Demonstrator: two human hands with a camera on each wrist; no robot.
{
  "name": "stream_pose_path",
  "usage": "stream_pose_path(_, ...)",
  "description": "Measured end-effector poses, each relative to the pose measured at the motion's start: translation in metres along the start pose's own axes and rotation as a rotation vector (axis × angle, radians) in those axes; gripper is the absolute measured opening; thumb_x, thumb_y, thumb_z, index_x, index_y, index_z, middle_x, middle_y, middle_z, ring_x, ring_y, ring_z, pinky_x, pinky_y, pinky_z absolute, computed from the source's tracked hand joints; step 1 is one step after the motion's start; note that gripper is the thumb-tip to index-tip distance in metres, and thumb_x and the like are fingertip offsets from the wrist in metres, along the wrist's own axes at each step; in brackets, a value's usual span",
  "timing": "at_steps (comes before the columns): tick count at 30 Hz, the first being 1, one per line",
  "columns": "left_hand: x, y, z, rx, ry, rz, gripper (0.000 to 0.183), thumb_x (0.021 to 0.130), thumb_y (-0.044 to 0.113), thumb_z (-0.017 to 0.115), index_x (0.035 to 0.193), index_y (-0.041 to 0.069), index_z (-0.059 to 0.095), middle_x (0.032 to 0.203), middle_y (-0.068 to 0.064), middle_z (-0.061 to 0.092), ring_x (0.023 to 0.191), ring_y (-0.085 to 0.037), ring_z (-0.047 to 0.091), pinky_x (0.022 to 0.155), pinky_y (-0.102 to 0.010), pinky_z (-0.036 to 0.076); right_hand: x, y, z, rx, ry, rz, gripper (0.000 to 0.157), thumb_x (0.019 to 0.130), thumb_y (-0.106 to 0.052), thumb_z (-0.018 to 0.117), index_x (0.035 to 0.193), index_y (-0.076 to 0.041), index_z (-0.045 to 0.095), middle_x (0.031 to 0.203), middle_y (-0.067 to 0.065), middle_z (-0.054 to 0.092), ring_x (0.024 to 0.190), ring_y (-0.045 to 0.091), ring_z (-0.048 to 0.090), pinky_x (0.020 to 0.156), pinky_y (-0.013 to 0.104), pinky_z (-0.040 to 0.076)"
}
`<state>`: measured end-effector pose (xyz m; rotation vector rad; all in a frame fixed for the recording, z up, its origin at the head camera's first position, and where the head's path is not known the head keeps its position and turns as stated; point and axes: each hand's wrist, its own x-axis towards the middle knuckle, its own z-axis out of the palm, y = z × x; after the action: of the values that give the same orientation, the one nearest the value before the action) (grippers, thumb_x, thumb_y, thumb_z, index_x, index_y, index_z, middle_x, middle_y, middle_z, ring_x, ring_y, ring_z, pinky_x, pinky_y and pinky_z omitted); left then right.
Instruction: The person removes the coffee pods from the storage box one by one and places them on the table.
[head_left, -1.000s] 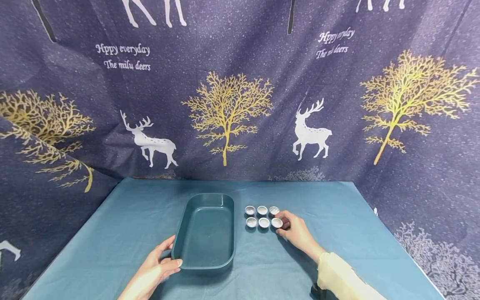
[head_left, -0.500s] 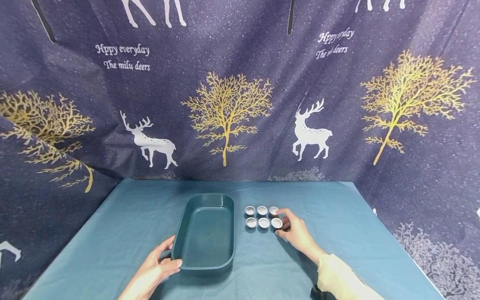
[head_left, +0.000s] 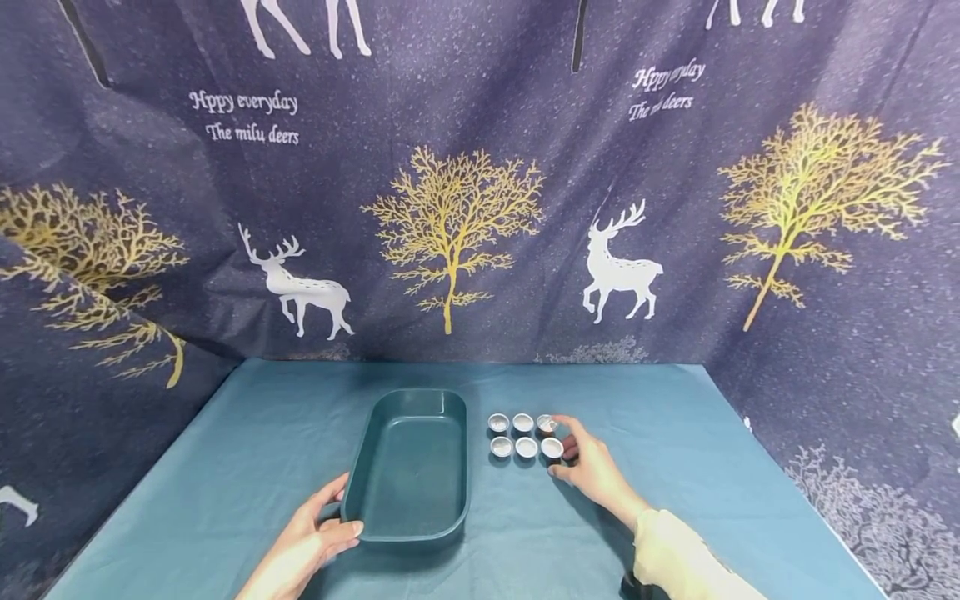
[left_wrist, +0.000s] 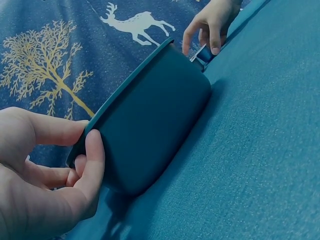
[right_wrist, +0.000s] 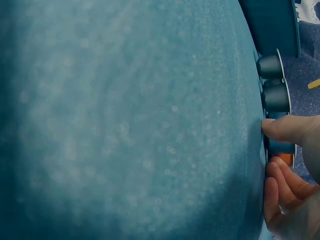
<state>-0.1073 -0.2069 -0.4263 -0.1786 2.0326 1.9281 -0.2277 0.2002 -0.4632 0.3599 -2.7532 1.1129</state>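
In the head view my left hand (head_left: 307,537) grips the near left corner of a deep green rectangular tray (head_left: 412,458), thumb on the rim and fingers beneath it. The left wrist view shows the tray's outer wall (left_wrist: 155,120) beside that grip. To the right of the tray stand several coffee capsules (head_left: 526,448) in two rows, silver lids up. My right hand (head_left: 596,475) is at the right end, its thumb by the near blue capsule (right_wrist: 282,146) and its index finger by the far orange capsule (right_wrist: 285,159); thumb and index finger are spread apart.
A blue-green cloth (head_left: 645,417) covers the table. Behind it hangs a dark blue curtain (head_left: 525,250) printed with deer and trees. A pale yellow sleeve (head_left: 682,554) covers the right forearm.
The right thumb and index finger have spread a little wider around the end capsules. The left hand and the tray have stayed in place.
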Motion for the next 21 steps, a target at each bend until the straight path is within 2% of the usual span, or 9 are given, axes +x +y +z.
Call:
stream_pose_path(13, -0.0011, 0.0019, 0.0015, 0.021, 0.021, 0.0, 0.083, 0.094, 0.015, 0.064, 0.157, -0.001, 0.012, 0.127, -0.012, 0.028, 0.096, -0.021, 0.06, 0.096, -0.042, 0.052, 0.0007, 0.0011, -0.0008, -0.007, 0.029, -0.021, 0.083, 0.07, -0.006, 0.087, 0.142, -0.012, 0.047, 0.093, 0.006, 0.066, 0.083, 0.014, 0.063, 0.074, 0.028, 0.052)
stream_pose_path(18, -0.002, 0.0041, 0.001, 0.059, 0.041, 0.002, 0.082, 0.093, 0.015, 0.065, 0.156, -0.002, 0.014, 0.129, -0.016, 0.026, 0.091, -0.022, 0.061, 0.094, -0.043, 0.054, -0.002, 0.0012, -0.005, 0.051, -0.012, -0.025, 0.083, 0.072, -0.007, 0.086, 0.144, -0.009, 0.044, 0.097, 0.009, 0.065, 0.087, 0.016, 0.064, 0.075, 0.026, 0.054)
stream_pose_path(21, -0.0013, 0.0054, 0.0013, 0.105, 0.084, 0.003, 0.081, 0.091, 0.014, 0.067, 0.155, 0.0, 0.019, 0.133, -0.019, 0.026, 0.09, -0.023, 0.061, 0.09, -0.043, 0.055, -0.0043, 0.0017, -0.0087, 0.08, -0.048, -0.012, 0.083, 0.075, -0.008, 0.084, 0.146, -0.008, 0.042, 0.102, 0.01, 0.065, 0.092, 0.018, 0.065, 0.079, 0.027, 0.055)
